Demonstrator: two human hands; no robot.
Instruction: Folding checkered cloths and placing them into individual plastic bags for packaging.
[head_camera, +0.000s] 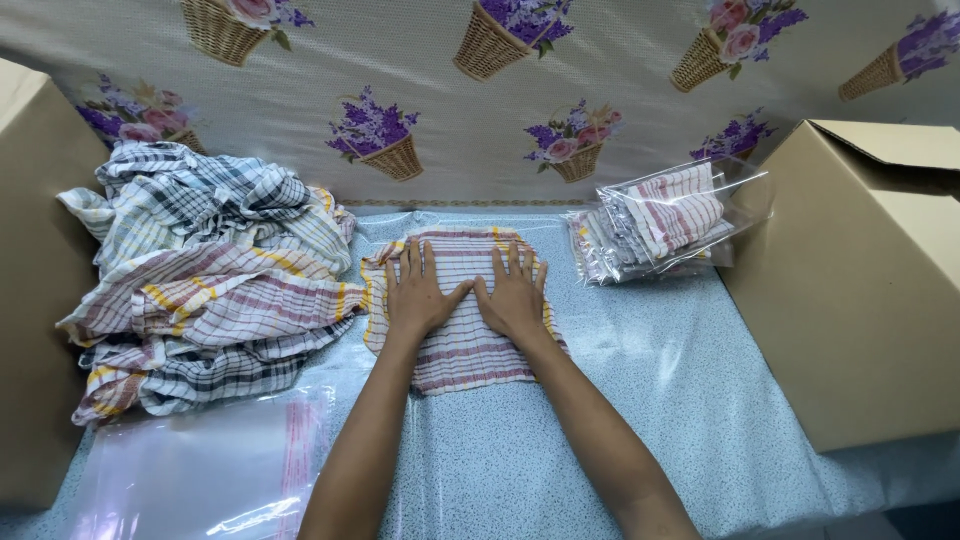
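A folded striped cloth (455, 360), white with red and yellow lines, lies flat on the blue table cover (620, 400). My left hand (417, 292) and my right hand (513, 295) both press flat on top of it, side by side, fingers spread and pointing away from me. Neither hand grips anything.
A heap of loose checked and striped cloths (205, 275) fills the left. Empty clear plastic bags (200, 470) lie at the near left. Bagged folded cloths (665, 220) are stacked at the back right. Cardboard boxes stand at the right (860, 290) and far left (30, 260).
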